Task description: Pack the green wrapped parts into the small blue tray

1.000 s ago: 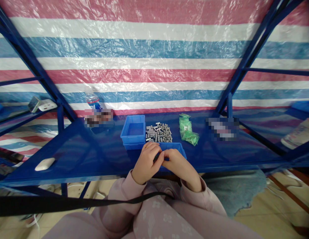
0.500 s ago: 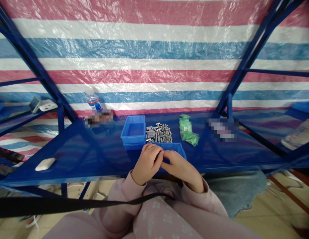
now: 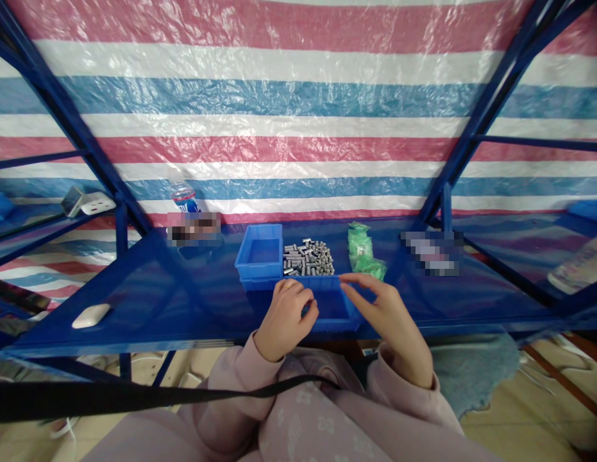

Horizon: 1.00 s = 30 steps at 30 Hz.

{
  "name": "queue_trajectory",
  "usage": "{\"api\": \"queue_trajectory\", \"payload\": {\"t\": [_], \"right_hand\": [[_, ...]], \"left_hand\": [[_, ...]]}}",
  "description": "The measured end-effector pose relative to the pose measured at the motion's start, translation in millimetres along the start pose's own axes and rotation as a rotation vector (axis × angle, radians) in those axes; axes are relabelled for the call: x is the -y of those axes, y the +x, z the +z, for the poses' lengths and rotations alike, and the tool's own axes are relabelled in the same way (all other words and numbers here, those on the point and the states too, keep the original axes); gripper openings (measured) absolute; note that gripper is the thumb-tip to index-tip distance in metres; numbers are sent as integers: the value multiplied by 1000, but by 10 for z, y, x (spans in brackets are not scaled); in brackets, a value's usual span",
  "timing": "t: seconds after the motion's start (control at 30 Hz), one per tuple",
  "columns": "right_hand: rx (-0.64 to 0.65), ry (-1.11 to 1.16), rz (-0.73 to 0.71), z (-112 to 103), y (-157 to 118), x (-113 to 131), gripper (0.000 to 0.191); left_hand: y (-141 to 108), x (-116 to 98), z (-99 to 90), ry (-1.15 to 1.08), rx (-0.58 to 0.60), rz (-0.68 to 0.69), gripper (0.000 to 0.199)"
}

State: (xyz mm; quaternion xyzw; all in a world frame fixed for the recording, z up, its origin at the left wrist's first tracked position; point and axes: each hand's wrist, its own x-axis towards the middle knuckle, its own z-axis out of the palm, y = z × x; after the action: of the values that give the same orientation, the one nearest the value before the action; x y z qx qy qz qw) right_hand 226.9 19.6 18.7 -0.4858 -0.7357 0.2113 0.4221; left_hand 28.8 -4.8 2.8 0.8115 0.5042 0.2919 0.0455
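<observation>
My left hand (image 3: 287, 317) is curled over the left side of a low blue tray (image 3: 335, 323) near the bench edge. Its fingers are closed, and anything in them is hidden. My right hand (image 3: 388, 309) hovers over the tray's right side, thumb and fingers apart, with nothing visible between them. Behind the tray lies a pile of small silver metal cylinders (image 3: 308, 258). Stacked blue bins (image 3: 258, 272) stand left of the pile; the top one has a bare floor. Right of the pile, green plastic packets (image 3: 360, 247) lie just beyond my right fingertips.
A water bottle (image 3: 185, 197) stands at the back left beside a blurred-out item. A white computer mouse (image 3: 91, 316) rests near the left end of the blue bench (image 3: 192, 301). Blue metal posts (image 3: 464, 141) frame both sides, before a striped plastic sheet (image 3: 288, 96).
My right hand has moved right, away from my left hand, and its fingers have spread. The left hand stays about where it was. More of the tray's inside now shows.
</observation>
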Motion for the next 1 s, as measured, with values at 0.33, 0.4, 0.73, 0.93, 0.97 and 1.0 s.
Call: {"api": "queue_trajectory", "payload": {"t": [0.33, 0.4, 0.73, 0.93, 0.97, 1.0], "right_hand": [[-296, -364, 42, -92, 128, -1133, 41], [-247, -393, 18, 14, 159, -1137, 42], [-95, -466, 116, 112, 178, -1023, 41], [-161, -432, 152, 28, 176, -976, 41], [-170, -421, 159, 21, 174, -969, 40], [-178, -409, 165, 16, 172, -962, 40]], "left_hand": [[-19, 28, 10, -89, 15, -25, 25], [-23, 28, 9, -89, 32, -38, 25], [-37, 23, 8, -91, 42, -48, 29], [-30, 15, -9, -79, 55, -44, 29], [-31, 13, -11, -77, 52, -44, 28], [-33, 12, -12, -77, 49, -43, 28]]}}
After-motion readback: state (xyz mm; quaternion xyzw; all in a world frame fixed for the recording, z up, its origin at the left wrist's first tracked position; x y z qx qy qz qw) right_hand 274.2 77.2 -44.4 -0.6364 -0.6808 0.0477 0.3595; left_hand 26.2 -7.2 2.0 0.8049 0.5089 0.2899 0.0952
